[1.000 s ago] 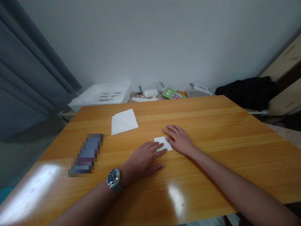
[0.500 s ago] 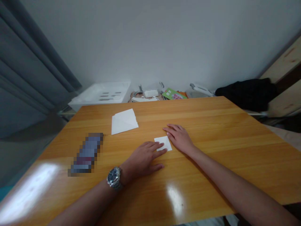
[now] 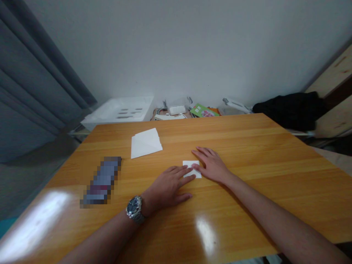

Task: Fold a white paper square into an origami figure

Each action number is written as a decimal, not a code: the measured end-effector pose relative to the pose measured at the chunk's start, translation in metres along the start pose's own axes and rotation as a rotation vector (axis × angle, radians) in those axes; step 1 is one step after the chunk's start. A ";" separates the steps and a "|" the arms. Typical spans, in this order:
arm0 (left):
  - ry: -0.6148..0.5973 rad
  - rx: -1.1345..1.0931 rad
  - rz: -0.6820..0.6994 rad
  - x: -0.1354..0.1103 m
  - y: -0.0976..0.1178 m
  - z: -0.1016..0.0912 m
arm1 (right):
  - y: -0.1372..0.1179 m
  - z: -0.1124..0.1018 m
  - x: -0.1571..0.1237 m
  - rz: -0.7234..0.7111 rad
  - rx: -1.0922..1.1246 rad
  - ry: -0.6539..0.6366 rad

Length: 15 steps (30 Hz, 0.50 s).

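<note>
A small folded white paper (image 3: 191, 165) lies on the wooden table (image 3: 247, 154) near its middle. My left hand (image 3: 167, 185), with a wristwatch on its wrist, lies flat with its fingers stretched out and the fingertips pressing the paper's left edge. My right hand (image 3: 211, 165) also lies flat and open, its fingers resting on the paper's right side. A second, larger folded white sheet (image 3: 145, 143) lies farther back on the left, apart from both hands.
A blurred dark oblong object (image 3: 101, 180) lies on the table's left. Behind the table are a white tray (image 3: 118, 110), cluttered small items with a green packet (image 3: 202, 110), and a black cloth (image 3: 288, 106). Grey curtain at left.
My right hand slid a little over the small paper, covering more of its right side. The paper now looks smaller and squarer. My left hand stayed almost in place.
</note>
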<state>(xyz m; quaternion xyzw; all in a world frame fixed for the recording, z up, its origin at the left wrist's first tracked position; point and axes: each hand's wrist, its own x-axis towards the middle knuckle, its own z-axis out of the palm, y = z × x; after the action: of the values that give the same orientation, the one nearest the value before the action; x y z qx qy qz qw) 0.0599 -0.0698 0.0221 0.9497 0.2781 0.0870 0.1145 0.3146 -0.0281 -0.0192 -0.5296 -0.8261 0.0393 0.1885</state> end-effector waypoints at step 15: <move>0.000 0.002 -0.007 0.000 0.000 0.002 | 0.001 0.003 0.004 0.039 0.008 0.018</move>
<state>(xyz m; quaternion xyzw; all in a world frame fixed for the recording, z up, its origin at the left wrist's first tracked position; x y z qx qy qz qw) 0.0600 -0.0702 0.0198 0.9489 0.2815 0.0864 0.1140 0.3131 -0.0231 -0.0212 -0.5451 -0.8138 0.0418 0.1971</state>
